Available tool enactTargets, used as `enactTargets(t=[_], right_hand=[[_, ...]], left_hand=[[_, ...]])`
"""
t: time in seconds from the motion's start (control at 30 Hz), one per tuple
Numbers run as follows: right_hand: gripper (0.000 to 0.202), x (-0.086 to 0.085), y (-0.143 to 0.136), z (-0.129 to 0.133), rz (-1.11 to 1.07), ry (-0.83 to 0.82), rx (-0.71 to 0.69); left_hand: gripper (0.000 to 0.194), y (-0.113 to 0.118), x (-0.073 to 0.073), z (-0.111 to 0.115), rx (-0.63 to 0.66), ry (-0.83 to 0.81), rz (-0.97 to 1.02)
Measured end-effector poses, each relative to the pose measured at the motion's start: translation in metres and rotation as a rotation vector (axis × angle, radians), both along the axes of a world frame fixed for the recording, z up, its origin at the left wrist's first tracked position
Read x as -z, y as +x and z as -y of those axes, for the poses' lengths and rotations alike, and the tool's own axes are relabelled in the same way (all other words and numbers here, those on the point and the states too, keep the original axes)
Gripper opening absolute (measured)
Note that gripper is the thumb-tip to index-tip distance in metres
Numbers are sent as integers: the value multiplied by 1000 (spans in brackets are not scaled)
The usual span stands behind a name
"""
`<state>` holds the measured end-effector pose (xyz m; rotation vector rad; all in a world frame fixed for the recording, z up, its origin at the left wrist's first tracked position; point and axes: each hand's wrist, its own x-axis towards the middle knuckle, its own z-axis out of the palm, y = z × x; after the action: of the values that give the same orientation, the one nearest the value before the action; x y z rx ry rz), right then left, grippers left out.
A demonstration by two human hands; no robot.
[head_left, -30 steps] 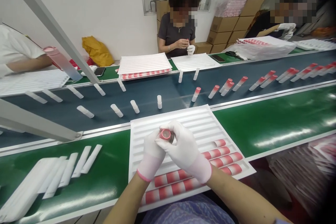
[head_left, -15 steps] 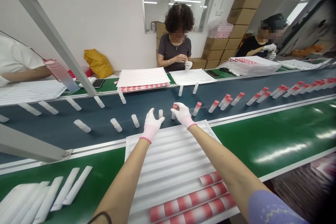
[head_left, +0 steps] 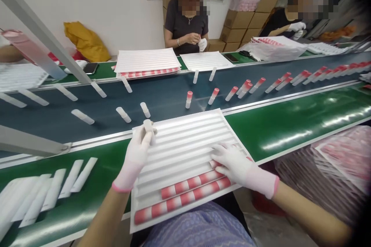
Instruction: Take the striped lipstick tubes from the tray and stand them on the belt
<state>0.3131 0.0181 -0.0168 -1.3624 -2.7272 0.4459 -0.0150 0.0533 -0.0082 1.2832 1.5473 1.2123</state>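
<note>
My left hand (head_left: 142, 142), in a white glove with a pink cuff, pinches a short white tube (head_left: 147, 124) above the tray's far left corner. My gloved right hand (head_left: 232, 162) lies over the right side of the white ribbed tray (head_left: 176, 150). Its fingers are apart around a short red-and-white tube (head_left: 213, 164), part of which is hidden beneath them. Two longer rows of red-and-white tubes (head_left: 182, 198) lie in the nearest grooves. On the blue belt beyond stand white tubes (head_left: 145, 110) at left and red-topped tubes (head_left: 189, 99) at right.
Long white pieces (head_left: 55, 189) lie on the green bench (head_left: 110, 170) at my left. A slanted metal post (head_left: 43, 23) rises at left. Across the belt, a co-worker (head_left: 187, 27) handles a small piece behind white trays (head_left: 147, 61). Stacked trays in plastic (head_left: 344, 158) stand low at right.
My left hand has lifted a white tube off the belt and drawn back over the tray. My right hand has released a red-topped tube on the belt and come back to the tray's tubes.
</note>
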Motion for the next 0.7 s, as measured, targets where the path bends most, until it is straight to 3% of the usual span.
enactTargets(t=[0.13,0.2,0.27,0.4,0.53,0.6,0.7], right_hand=[[12,18,5,6,-148,23,74],[12,10,-4,3,-321,-22,139],[10,-7,-20,-1,-534,-106,214],[22,-49,-57,-17,-934,-311,317],[29,-68,-80,-34,-1014,-312,261],[32,-71,-84,-38,-993,-325,231],[36,-73,-86,-38,-982,-349,227]], left_hand=[[43,18,7,25,56,-50,337],[46,30,7,29,90,-78,513],[44,41,7,33,130,-102,587],[38,51,3,45,291,-137,587],[40,51,-3,55,435,-152,541],[39,51,-7,56,430,-156,467],[30,54,-13,56,293,-106,257]])
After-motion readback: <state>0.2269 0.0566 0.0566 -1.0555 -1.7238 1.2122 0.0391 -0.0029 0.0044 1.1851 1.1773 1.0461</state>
